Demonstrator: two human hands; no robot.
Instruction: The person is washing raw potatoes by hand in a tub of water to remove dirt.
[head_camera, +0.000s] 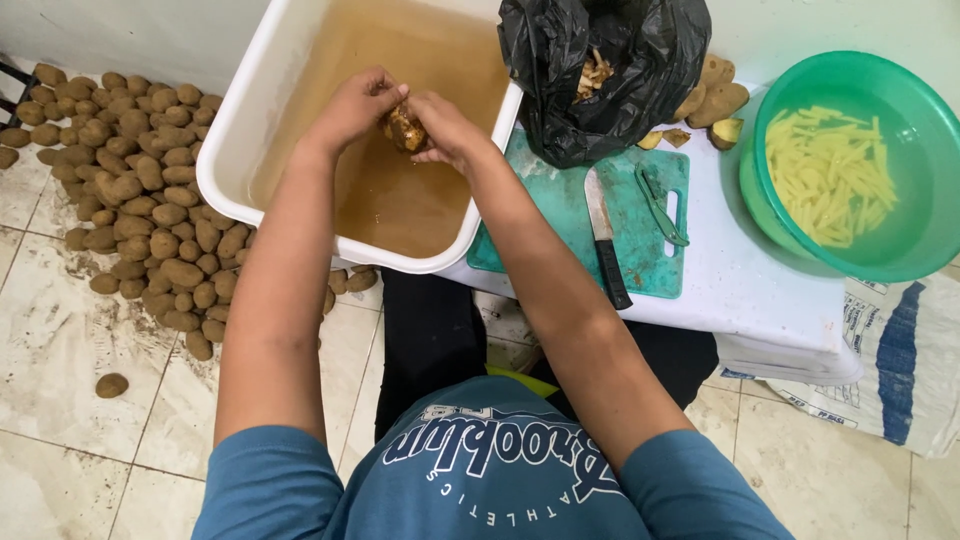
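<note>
Two hands are meeting over a white tub (228, 150) of murky brown water, and together they are forming the grip on one muddy potato (405, 129). The left hand (355, 105) is closing round the potato from one side, fingers curled over its top. The right hand (445, 128) is clasping it from the other side, thumb pressing against the skin. The potato is sitting just above the water, between both palms.

Just beside the grip, past the right hand, a green cutting board (640, 215) is lying on the white surface (760, 290), half tucked under the tub's rim. A knife (605, 238) with a black handle and a green peeler (660, 205) are resting on the board. Above the board, a black bag (600, 70) is gaping open with peelings inside, and a few potatoes are lying just behind it.

Farther from the grip on that side, a green bowl (900, 255) is holding cut potato sticks (830, 170) in water. Well apart on the left hand's side, a heap of unwashed potatoes (140, 190) is spreading across the tiled floor (60, 350).
</note>
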